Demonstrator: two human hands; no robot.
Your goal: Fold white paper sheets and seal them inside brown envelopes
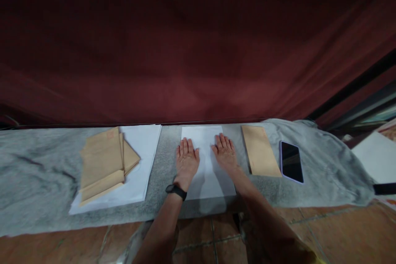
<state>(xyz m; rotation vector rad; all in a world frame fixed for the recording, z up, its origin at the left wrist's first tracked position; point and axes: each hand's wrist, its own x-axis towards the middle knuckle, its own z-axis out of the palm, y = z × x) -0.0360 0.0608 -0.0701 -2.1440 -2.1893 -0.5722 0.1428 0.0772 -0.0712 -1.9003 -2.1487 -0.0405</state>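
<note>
A white sheet of paper [205,177] lies straight in front of me on the grey cloth. My left hand [187,159] rests flat on its left edge, fingers stretched forward and thumb out; a black band circles that wrist. On the sheet's right edge, my right hand [225,152] also lies flat with its fingers extended. Neither hand holds anything. Just right of my right hand is a single brown envelope [260,150]. Over to the left, several brown envelopes [102,154] sit loosely piled on a stack of white paper [136,185].
A phone [291,161] with a purple edge lies right of the single envelope. Grey cloth [331,161] covers the long narrow surface, wrinkled at both ends. Behind it hangs a dark red curtain [192,57]. Brown floor tiles [349,231] show below the front edge.
</note>
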